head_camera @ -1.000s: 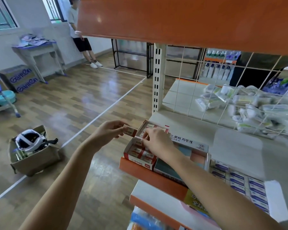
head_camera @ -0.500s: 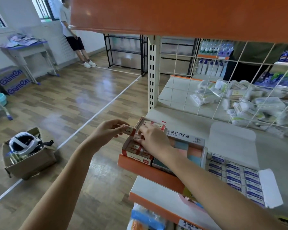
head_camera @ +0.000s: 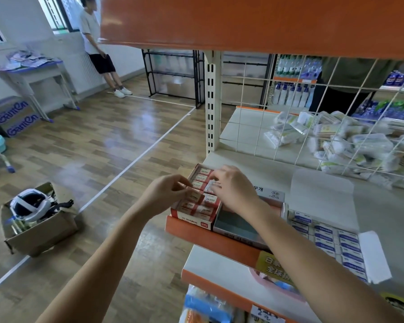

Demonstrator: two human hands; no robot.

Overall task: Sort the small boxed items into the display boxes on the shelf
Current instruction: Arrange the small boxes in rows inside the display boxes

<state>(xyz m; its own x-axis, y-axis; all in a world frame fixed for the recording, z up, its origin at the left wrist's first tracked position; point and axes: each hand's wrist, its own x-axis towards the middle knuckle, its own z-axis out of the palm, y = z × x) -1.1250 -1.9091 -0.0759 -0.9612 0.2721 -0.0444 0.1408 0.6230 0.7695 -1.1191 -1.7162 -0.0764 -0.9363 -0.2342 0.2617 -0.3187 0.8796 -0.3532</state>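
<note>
the left hand (head_camera: pixel 165 191) pinches a small red-and-white cardboard box (head_camera: pixel 194 196) just over the red-and-white open display box (head_camera: pixel 194 221) at the left front corner of the cream shelf (head_camera: pixel 261 170). the right hand (head_camera: pixel 233 190), fingers curled, grips another small box inside it. rows of like boxes fill it.
</note>
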